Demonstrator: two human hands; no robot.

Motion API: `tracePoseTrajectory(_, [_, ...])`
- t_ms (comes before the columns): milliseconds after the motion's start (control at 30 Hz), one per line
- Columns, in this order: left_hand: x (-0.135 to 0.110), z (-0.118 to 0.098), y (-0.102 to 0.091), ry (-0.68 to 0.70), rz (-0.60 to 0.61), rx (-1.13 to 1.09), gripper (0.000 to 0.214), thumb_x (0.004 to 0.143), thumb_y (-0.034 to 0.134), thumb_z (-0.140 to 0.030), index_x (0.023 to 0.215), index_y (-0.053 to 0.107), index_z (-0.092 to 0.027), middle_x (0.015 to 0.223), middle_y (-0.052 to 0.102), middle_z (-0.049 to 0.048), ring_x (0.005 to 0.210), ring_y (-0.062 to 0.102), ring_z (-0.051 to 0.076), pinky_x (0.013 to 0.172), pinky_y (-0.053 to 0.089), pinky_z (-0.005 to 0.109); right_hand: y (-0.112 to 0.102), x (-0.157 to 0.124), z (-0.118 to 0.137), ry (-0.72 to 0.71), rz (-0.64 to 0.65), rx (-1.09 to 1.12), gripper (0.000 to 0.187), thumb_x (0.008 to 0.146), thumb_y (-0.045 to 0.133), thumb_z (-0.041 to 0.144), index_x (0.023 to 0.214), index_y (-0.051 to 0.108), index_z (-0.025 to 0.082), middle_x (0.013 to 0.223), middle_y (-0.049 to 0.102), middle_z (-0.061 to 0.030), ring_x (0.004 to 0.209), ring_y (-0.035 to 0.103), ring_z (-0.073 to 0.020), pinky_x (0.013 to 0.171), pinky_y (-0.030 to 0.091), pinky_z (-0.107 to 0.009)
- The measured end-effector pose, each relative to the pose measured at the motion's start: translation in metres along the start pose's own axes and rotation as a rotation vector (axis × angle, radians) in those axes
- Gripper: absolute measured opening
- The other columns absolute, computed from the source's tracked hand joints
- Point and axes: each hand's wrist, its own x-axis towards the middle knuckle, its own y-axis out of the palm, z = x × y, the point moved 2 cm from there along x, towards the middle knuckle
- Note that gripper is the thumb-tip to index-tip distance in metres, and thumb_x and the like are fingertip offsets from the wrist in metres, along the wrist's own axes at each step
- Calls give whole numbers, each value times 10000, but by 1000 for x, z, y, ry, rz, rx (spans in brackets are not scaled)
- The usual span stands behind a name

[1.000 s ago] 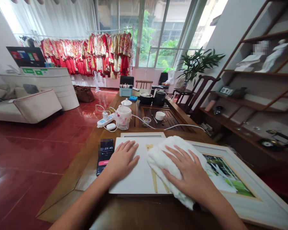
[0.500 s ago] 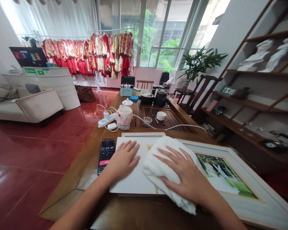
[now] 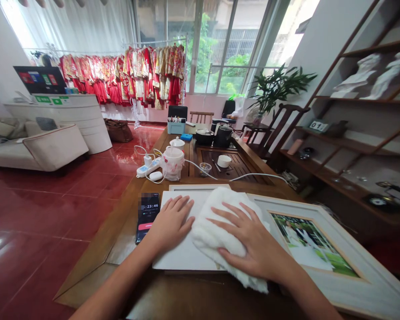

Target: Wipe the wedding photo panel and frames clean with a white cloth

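Note:
My left hand (image 3: 175,222) lies flat with its fingers spread on the left part of a white board (image 3: 176,261). Under my right hand (image 3: 248,238) is a bunched white towel (image 3: 216,209), pressed onto the right part of the board. The fingers of that hand are stretched out over the towel, not wrapped round it. Towel and hand hide much of the board's right side. A phone (image 3: 147,218) showing a running time lies just left of the board.
A framed wedding photo (image 3: 346,284) lies on the right of the wooden table (image 3: 96,271). Behind the board are a power strip (image 3: 148,168), a plastic-wrapped white tub (image 3: 173,164), a cable, a small white bowl (image 3: 224,161) and a tea tray (image 3: 253,168).
My right hand and the towel have slid slightly left and away from me over the board, covering a yellowish mark that showed before. My left hand stays in place.

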Motion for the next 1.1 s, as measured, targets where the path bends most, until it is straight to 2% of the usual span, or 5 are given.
tracePoseTrajectory(233, [1,1,1,18,5,-18,476,997,389,-375,1446,416,-218,1528,389,78,1419,326,267,1179,245,492,-10,-5,10,-101,95,58,671,791,605,474,1430,420,394,1477,463,-10,1393,326,-358,1117,170,-638])
tracePoseTrajectory(433, [1,2,2,28,28,-8,483,983,397,-328,1453,404,-216,1538,371,74,1428,308,260,1183,236,485,-13,19,-7,-62,90,45,603,805,602,490,1387,480,389,1479,460,-6,1383,344,-344,1103,223,-626])
tracePoseTrajectory(800, [0,0,-1,48,14,-26,471,969,422,-284,1439,423,-251,1529,388,55,1420,324,261,1179,249,492,-9,49,-37,-107,75,46,619,812,598,503,1400,475,354,1467,478,-26,1371,375,-314,1123,200,-596])
tracePoseTrajectory(967, [1,-1,0,31,25,4,491,959,426,-282,1445,416,-217,1527,390,73,1419,322,272,1182,242,492,-11,37,-25,-173,79,45,634,802,599,457,1411,463,346,1484,455,-22,1402,318,-332,1121,170,-619])
tracePoseTrajectory(1100, [1,0,1,15,24,22,476,993,367,-322,1453,403,-207,1532,381,76,1421,318,264,1183,239,482,-16,24,-5,-224,144,64,671,797,585,424,1441,403,385,1476,464,0,1404,317,-330,1124,126,-636])
